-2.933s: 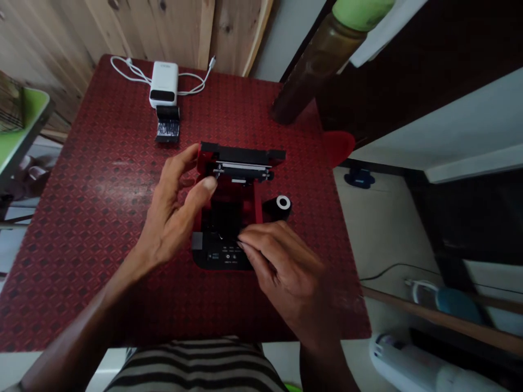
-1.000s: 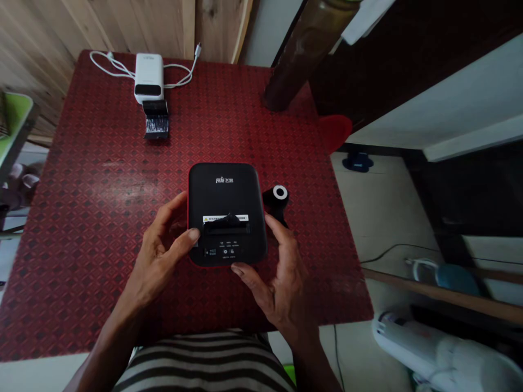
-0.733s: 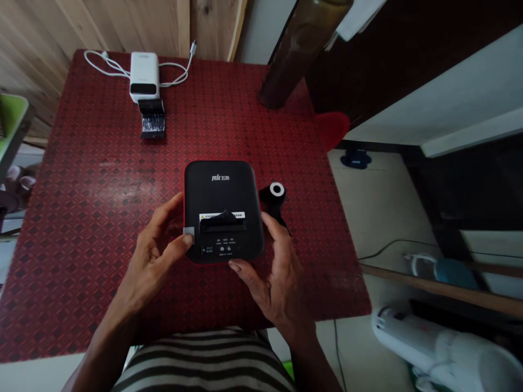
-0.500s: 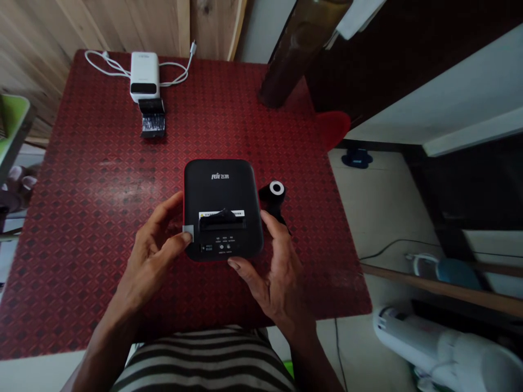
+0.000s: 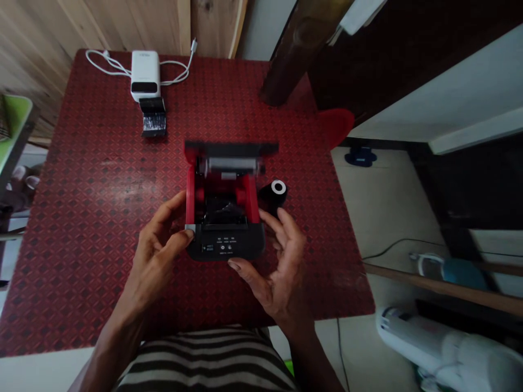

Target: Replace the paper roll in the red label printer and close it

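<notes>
A black and red label printer (image 5: 220,239) stands on the table with its lid (image 5: 232,148) raised and blurred by motion. Its red inner compartment shows, with glossy black film lying near the slot. My left hand (image 5: 157,245) grips the printer's left side, thumb on the grey latch (image 5: 190,231). On the other side, my right hand (image 5: 278,267) rests round the front right corner, thumb at the front edge and fingers along the side. Just beyond those fingers is a black roll with a white core (image 5: 278,188).
A white device (image 5: 145,76) with a white cable (image 5: 180,76) sits at the back left of the red patterned table (image 5: 102,228). A short black strip (image 5: 154,121) lies before it. A dark brown post (image 5: 286,65) rises at the back right, near a red stool (image 5: 337,128).
The printer's lid has sprung up and back, exposing the inside. My left thumb stays on the latch. My right fingers have shifted slightly outward toward the black roll.
</notes>
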`<state>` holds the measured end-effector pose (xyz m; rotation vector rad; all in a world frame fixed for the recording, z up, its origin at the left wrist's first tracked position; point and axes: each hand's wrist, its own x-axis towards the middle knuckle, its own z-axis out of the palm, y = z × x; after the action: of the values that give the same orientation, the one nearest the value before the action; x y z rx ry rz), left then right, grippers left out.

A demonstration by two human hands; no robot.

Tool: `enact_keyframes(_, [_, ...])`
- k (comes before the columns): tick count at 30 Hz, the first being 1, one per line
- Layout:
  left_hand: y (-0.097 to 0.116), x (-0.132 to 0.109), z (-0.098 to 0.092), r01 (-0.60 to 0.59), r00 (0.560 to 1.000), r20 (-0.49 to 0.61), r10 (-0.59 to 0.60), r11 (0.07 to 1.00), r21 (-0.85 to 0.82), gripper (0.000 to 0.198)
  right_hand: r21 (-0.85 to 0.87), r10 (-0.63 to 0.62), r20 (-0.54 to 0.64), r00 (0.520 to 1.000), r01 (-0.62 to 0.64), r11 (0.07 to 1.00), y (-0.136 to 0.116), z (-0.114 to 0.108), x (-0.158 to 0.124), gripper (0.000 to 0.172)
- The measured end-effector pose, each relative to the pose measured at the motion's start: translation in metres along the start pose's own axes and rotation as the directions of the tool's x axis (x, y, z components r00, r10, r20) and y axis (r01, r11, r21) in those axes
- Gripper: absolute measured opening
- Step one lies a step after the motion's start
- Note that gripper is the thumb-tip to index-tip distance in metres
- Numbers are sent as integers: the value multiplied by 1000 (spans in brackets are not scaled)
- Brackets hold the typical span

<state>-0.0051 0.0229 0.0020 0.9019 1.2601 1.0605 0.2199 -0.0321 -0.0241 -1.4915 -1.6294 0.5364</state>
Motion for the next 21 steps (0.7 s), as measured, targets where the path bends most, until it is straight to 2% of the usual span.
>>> enact_keyframes(4, [-2, 0, -1, -4, 1000, 15, 3, 1000, 25, 65, -48, -20, 20, 1000, 21, 999, 2, -5, 3, 91])
enact_keyframes(7, [-4, -3, -3, -37, 998, 44, 37, 999, 14, 66, -53, -54, 20, 998, 55, 997, -2, -15, 16, 86])
enact_keyframes(10, [-9, -6, -7, -89, 992, 95, 85, 995, 37, 71, -133, -160, 3, 987, 159, 978, -12, -25, 39, 57])
enact_keyframes(12, [-14, -8, -10, -156, 980, 145, 138, 980, 120, 82, -177, -271, 68, 960, 278, 944, -19, -25, 57, 35])
enact_keyframes(13, [-17, -9, -11, -197, 971, 175, 166, 963, 181, 91, -173, -321, 128, 939, 339, 925, -22, -22, 67, 31])
enact_keyframes(15, [-24, -10, -13, -284, 948, 231, 219, 910, 303, 110, -148, -362, 279, 890, 412, 899, -27, -13, 85, 35])
enact_keyframes(17, [-30, -11, -13, -350, 927, 272, 258, 855, 382, 118, -180, -290, 449, 845, 404, 897, -32, -2, 104, 38])
enact_keyframes(19, [-34, -12, -13, -394, 910, 297, 288, 820, 414, 116, -275, -142, 596, 791, 366, 889, -41, 7, 121, 33])
enact_keyframes(21, [-36, -12, -13, -427, 895, 323, 307, 799, 424, 114, -368, -12, 680, 733, 356, 859, -53, 13, 135, 28])
